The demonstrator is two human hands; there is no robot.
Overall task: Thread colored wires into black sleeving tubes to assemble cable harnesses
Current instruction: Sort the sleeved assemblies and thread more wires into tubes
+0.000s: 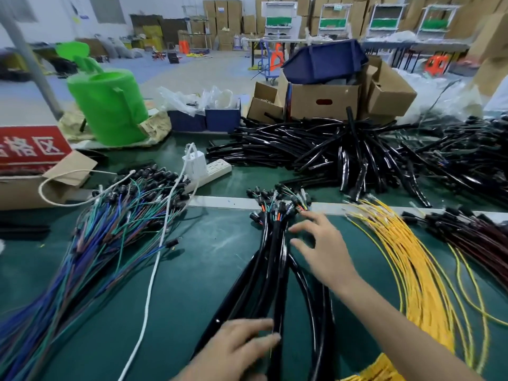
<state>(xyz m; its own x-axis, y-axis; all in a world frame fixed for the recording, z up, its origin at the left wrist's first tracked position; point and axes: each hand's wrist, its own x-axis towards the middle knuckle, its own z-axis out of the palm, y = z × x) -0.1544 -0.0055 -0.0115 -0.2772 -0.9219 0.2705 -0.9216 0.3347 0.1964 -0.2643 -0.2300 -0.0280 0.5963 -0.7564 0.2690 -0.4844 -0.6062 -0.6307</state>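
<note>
Green table [192, 270], warehouse behind. Sleeved harnesses [272, 257] at centre. Left hand [236, 345] flat across near end, likely pinning it; right hand [324, 248] spread beside connector end, grasping nothing. Coloured wires [110, 229] left, yellow wires [406, 257] right, empty sleeves [330, 149] behind: stock within reach.

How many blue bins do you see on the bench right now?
3. The left small bin and right small bin sit side by side behind the power strip; the large bin lies tilted atop the cardboard box. Others may be hidden.
</note>
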